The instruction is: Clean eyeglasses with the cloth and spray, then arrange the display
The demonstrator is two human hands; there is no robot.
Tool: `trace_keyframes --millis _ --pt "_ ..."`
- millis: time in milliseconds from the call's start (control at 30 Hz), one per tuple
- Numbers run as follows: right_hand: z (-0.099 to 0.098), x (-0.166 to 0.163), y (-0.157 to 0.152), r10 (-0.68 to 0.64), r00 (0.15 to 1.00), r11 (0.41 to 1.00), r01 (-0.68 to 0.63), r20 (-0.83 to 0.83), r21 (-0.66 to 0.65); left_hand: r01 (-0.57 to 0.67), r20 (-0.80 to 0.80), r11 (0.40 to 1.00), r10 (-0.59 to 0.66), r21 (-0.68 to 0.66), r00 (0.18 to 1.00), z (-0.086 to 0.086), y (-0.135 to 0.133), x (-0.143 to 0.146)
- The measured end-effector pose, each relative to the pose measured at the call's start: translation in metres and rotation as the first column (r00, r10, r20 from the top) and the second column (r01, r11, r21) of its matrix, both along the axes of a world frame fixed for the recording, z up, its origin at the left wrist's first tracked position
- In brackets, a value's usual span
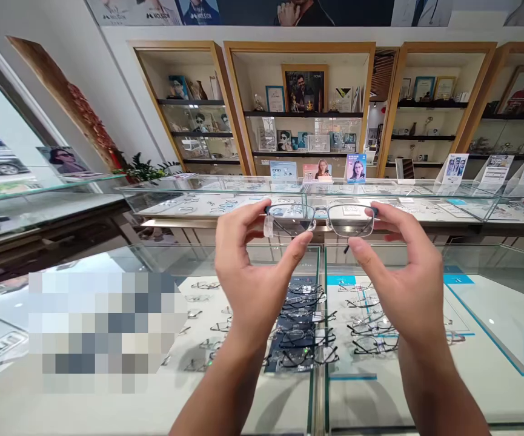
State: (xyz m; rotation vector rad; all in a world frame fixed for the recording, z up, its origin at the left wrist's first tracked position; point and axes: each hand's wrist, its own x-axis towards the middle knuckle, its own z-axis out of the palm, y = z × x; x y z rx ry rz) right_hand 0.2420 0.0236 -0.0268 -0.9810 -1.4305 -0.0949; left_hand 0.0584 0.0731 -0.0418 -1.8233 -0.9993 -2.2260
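A pair of eyeglasses [351,220] with thin metal rims is held up at chest height above a glass display case. My left hand [259,272] pinches its left side, thumb under the lens and fingers at the hinge. A small clear tag hangs by that hinge. On the other side my right hand [402,272] grips the right end, with the thumb below the rim. The temples appear folded behind the lenses. Beneath my hands, several rows of eyeglass frames [305,333] lie inside the case, some on a dark panel.
The glass display case [493,399] spans the foreground. Behind it runs another glass counter [189,209] with more frames and standing cards [356,168]. Wooden shelves [300,48] line the wall. A plant [146,168] stands at left. Part of the case is pixelated.
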Motion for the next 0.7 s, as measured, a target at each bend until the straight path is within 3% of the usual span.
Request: trace_keyframes --millis 333,700 --pt "0.006 0.003 0.006 -0.06 0.998 0.998 0.06 0.013 0.007 0.149 0.054 0.983 -0.155 0.104 0.986 -0.011 0.034 0.008" --pt "0.005 0.004 0.007 -0.056 0.998 0.998 0.056 0.034 0.01 0.104 0.049 0.991 -0.108 0.086 0.993 -0.011 0.032 0.01"
